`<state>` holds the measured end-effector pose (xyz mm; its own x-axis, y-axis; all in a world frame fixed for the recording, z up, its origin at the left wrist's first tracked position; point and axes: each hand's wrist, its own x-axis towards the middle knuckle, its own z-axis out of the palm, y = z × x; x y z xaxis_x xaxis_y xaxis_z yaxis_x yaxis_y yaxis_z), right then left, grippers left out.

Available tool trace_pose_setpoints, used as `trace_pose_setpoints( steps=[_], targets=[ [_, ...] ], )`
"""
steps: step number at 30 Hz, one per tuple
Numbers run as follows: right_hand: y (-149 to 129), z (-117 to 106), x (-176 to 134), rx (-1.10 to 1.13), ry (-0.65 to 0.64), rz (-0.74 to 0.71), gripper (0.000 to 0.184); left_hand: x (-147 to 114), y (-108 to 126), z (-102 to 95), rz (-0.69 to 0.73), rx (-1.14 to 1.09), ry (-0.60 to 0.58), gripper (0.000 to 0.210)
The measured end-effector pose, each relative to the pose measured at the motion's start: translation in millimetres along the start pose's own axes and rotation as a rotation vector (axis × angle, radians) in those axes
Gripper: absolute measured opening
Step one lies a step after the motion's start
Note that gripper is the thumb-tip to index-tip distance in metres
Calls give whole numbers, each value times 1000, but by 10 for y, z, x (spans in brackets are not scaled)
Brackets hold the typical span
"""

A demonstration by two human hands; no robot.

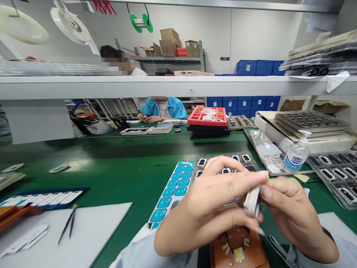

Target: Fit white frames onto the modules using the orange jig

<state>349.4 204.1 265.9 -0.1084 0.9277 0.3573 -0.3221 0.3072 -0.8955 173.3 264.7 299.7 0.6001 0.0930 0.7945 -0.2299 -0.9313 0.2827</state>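
Both hands meet above the near edge of the green tabletop point(125, 175). The left hand point(206, 208) pinches a small pale curved part point(252, 201) between thumb and fingertips, its grip pressed together on it; the right hand point(290, 208) nips the part's upper edge with thumb and forefinger. Below them sits a brown fixture point(237, 245), and a sheet of blue stickers point(174, 190) lies just left. To do this well, a light, steady pinch at the part's edges seems wise, keeping fingertips off its face
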Motion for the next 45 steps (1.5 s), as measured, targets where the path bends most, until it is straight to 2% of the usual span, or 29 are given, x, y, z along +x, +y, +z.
trace_pose_setpoints(
  steps=[6, 18, 31, 39, 45],
  targets=[
    [18, -21, -18, -71, -20, 10, 32, 10, 39, -19, -13, 58, -36, 61],
    [20, -61, -37, -99, -20, 5, 34, -4, 49, -22, -21, 158, -45, 54],
    [-9, -62, -18, -144, -38, -13, 32, -2, 74, -49, -31, 139, -69, 62],
    [-58, -62, -20, -120, -42, 33, 28, -1, 91, -72, -24, 183, -108, 51],
    [-36, -78, -21, -102, -50, 48, 27, -16, 114, -97, -71, 201, -134, 55]
  ],
)
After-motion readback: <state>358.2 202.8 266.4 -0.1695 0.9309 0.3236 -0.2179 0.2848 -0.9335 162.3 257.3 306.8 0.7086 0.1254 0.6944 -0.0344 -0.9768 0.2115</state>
